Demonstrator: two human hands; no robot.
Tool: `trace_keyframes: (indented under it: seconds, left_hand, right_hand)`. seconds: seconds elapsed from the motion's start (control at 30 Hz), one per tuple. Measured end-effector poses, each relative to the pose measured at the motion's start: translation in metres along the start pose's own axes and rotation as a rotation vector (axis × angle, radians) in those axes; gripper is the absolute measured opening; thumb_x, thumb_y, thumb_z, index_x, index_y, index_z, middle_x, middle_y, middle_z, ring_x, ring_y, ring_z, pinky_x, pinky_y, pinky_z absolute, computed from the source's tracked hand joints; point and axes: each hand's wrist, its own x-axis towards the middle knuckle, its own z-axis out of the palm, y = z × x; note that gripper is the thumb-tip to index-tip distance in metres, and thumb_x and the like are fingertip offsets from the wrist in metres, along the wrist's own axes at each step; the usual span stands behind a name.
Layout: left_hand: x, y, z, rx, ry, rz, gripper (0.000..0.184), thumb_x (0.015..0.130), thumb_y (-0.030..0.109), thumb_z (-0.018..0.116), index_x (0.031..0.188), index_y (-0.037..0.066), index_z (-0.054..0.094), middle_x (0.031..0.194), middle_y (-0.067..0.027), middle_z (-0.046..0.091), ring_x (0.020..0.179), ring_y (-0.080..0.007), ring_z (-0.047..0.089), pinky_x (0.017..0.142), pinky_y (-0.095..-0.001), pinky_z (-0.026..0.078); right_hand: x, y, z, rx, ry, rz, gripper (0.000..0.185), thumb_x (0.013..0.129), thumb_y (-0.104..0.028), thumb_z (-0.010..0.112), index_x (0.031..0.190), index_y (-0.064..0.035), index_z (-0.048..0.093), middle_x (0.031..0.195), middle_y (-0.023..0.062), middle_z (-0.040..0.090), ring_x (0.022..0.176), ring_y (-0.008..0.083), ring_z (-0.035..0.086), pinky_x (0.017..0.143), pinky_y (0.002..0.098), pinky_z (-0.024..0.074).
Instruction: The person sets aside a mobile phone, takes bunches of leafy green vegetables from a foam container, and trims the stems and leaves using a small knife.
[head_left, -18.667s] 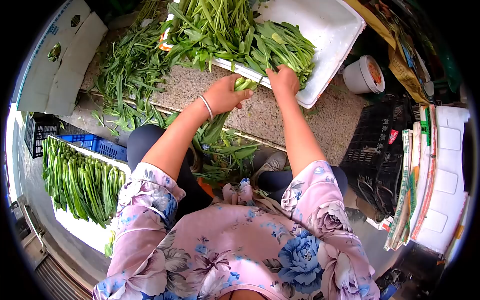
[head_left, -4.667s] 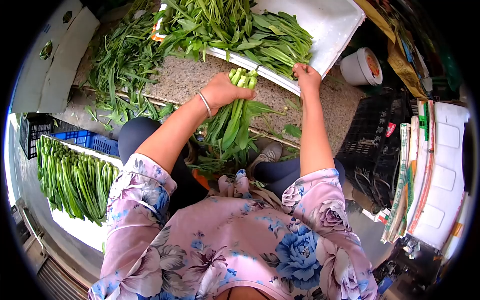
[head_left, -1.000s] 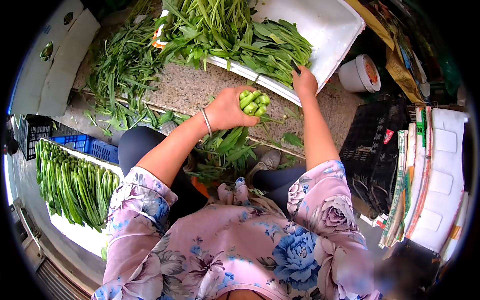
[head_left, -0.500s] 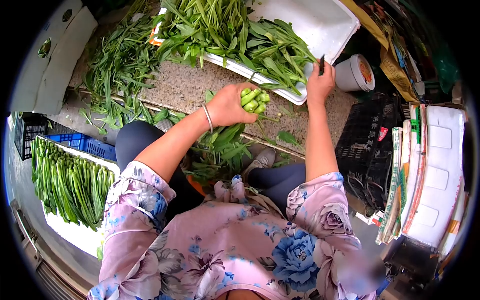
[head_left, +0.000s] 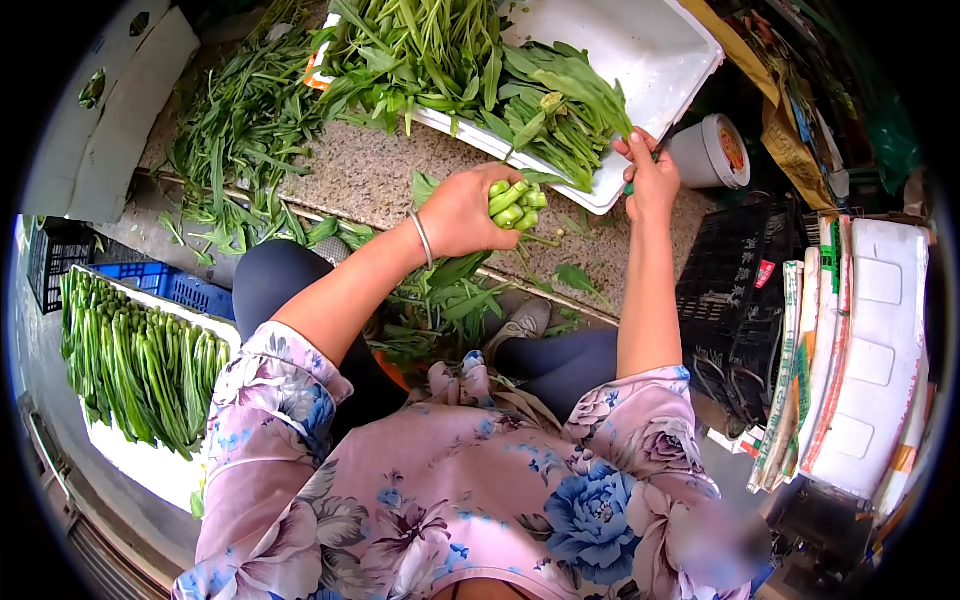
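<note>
My left hand (head_left: 468, 212) is wrapped round a bundle of cut water spinach stems (head_left: 516, 206), their pale ends pointing right and the leaves hanging down below. At the right corner of the white foam tray, my right hand (head_left: 650, 178) pinches the stem end of a water spinach stalk (head_left: 590, 92). The stalk's leaves lie over the other greens there. A slim dark tool with a bit of green shows between the right fingers; its kind is mostly hidden. Loose water spinach (head_left: 420, 50) is heaped in the white foam tray (head_left: 660, 50).
Leaf scraps (head_left: 235, 130) lie on the stone ledge (head_left: 365, 160). Neat bundles (head_left: 150, 370) fill a white box at left, beside a blue crate (head_left: 195, 292). A white bucket (head_left: 700, 152), black crate (head_left: 735, 265) and stacked foam boxes (head_left: 870, 350) stand at right.
My right hand has turned and taken hold of a stalk at the tray's corner, lifting its leaves slightly. The left hand with its bundle has barely shifted right.
</note>
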Motion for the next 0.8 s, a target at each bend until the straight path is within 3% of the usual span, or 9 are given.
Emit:
trace_keyframes:
  seconds: [0.03, 0.1, 0.2, 0.3, 0.4, 0.47, 0.5, 0.6, 0.8]
  left_hand:
    - [0.000, 0.000, 0.001, 0.000, 0.000, -0.003, 0.050, 0.058, 0.014, 0.072, 0.104, 0.002, 0.056, 0.103, -0.0134, 0.059, 0.089, -0.0228, 0.060, 0.082, -0.0314, 0.046]
    - [0.000, -0.001, 0.004, 0.051, 0.079, 0.211, 0.050, 0.056, 0.013, 0.071, 0.103, 0.003, 0.056, 0.121, -0.0130, 0.050, 0.102, -0.0265, 0.056, 0.087, -0.0335, 0.044]
    - [-0.004, 0.007, 0.001, 0.071, 0.021, 0.162, 0.050, 0.056, 0.013, 0.071, 0.102, 0.004, 0.055, 0.130, -0.0116, 0.043, 0.109, -0.0290, 0.052, 0.090, -0.0348, 0.043]
    - [-0.004, -0.002, 0.006, 0.122, 0.023, 0.201, 0.051, 0.056, 0.013, 0.072, 0.102, 0.003, 0.054, 0.124, -0.0122, 0.048, 0.106, -0.0292, 0.053, 0.089, -0.0342, 0.043]
    - [-0.004, -0.011, 0.009, 0.030, -0.074, 0.127, 0.054, 0.055, 0.015, 0.075, 0.103, 0.002, 0.053, 0.102, -0.0117, 0.055, 0.094, -0.0264, 0.055, 0.086, -0.0328, 0.044]
    - [-0.003, -0.016, 0.011, 0.006, -0.058, 0.101, 0.057, 0.054, 0.019, 0.075, 0.103, 0.002, 0.053, 0.100, -0.0123, 0.055, 0.092, -0.0274, 0.056, 0.084, -0.0328, 0.044]
    - [-0.002, -0.016, 0.011, -0.019, -0.040, 0.072, 0.059, 0.052, 0.023, 0.076, 0.103, 0.003, 0.054, 0.098, -0.0129, 0.054, 0.090, -0.0284, 0.056, 0.082, -0.0328, 0.045]
    - [-0.003, -0.015, 0.010, -0.020, -0.053, 0.042, 0.057, 0.054, 0.020, 0.076, 0.103, 0.002, 0.053, 0.098, -0.0122, 0.055, 0.091, -0.0256, 0.056, 0.083, -0.0320, 0.044]
    - [-0.003, -0.012, 0.010, 0.015, -0.085, 0.052, 0.053, 0.055, 0.016, 0.075, 0.101, 0.001, 0.053, 0.097, -0.0110, 0.055, 0.090, -0.0237, 0.055, 0.084, -0.0318, 0.044]
  right_hand:
    - [-0.010, 0.001, 0.003, -0.023, -0.036, 0.022, 0.022, 0.081, -0.009, 0.064, 0.098, 0.0025, 0.059, 0.083, 0.0085, 0.063, 0.068, 0.0134, 0.064, 0.041, 0.0177, 0.0327]
    - [-0.033, 0.003, 0.009, -0.151, -0.111, 0.050, 0.020, 0.080, -0.008, 0.064, 0.097, 0.0020, 0.061, 0.083, 0.0069, 0.064, 0.068, 0.0113, 0.062, 0.048, 0.0182, 0.0397]
    - [-0.064, 0.010, 0.017, -0.330, -0.286, -0.066, 0.018, 0.079, -0.007, 0.064, 0.095, 0.0014, 0.064, 0.081, 0.0031, 0.063, 0.075, 0.0076, 0.057, 0.070, 0.0233, 0.0465]
    - [-0.089, 0.002, 0.026, -0.382, -0.410, -0.098, 0.017, 0.079, -0.006, 0.064, 0.095, 0.0008, 0.064, 0.083, 0.0018, 0.063, 0.075, 0.0073, 0.056, 0.070, 0.0226, 0.0455]
    - [-0.101, 0.007, 0.028, -0.211, -0.379, -0.018, 0.019, 0.083, -0.012, 0.061, 0.098, 0.0006, 0.063, 0.084, 0.0034, 0.062, 0.070, 0.0076, 0.055, 0.068, 0.0216, 0.0448]
    - [-0.106, 0.011, 0.027, -0.144, -0.296, 0.057, 0.028, 0.089, -0.025, 0.056, 0.100, -0.0006, 0.062, 0.075, 0.0011, 0.058, 0.062, 0.0056, 0.049, 0.057, 0.0189, 0.0400]
    - [-0.109, 0.014, 0.026, -0.144, -0.293, 0.057, 0.028, 0.089, -0.025, 0.056, 0.100, -0.0006, 0.062, 0.075, 0.0011, 0.058, 0.062, 0.0056, 0.049, 0.057, 0.0189, 0.0400]
    - [-0.125, 0.013, 0.028, 0.056, -0.329, 0.254, 0.037, 0.090, -0.033, 0.053, 0.112, -0.0044, 0.058, 0.068, -0.0040, 0.049, 0.053, 0.0019, 0.034, 0.045, 0.0173, 0.0244]
    - [-0.133, 0.018, 0.034, 0.134, -0.325, 0.282, 0.040, 0.089, -0.026, 0.056, 0.123, -0.0062, 0.051, 0.074, -0.0070, 0.049, 0.054, -0.0003, 0.033, 0.044, 0.0157, 0.0231]
